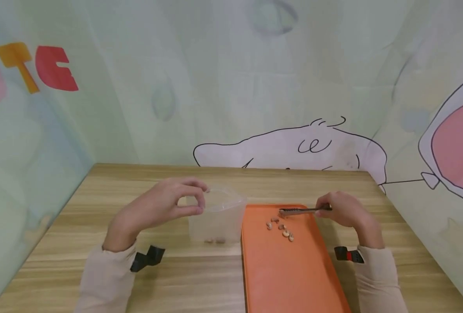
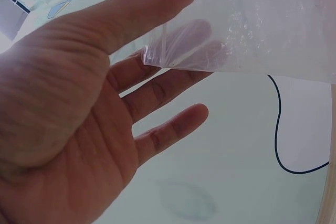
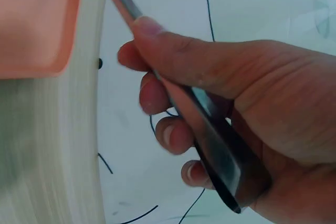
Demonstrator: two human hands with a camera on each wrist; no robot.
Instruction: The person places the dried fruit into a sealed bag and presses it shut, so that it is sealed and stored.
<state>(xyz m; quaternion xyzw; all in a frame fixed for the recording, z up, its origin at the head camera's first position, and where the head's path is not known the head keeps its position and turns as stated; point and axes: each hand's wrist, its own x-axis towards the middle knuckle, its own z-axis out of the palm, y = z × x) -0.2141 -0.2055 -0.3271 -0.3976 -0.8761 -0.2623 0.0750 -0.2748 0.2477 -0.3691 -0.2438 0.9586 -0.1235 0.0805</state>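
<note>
My left hand pinches the rim of a clear plastic bag between thumb and fingers. In the left wrist view the thumb lies on one side of the thin, crinkled film, and two fingers show through it. The bag stands on the table with its mouth open and a few small brownish pieces at its bottom. My right hand grips metal tweezers, whose tips reach left over an orange tray. At the tips is a small pale piece, perhaps held. Several curled, cashew-like pieces lie below on the tray.
The tray stands right of the bag on a wood-grain table. A printed cloth backdrop rises behind the table's far edge and along both sides. Black straps show by the sleeves.
</note>
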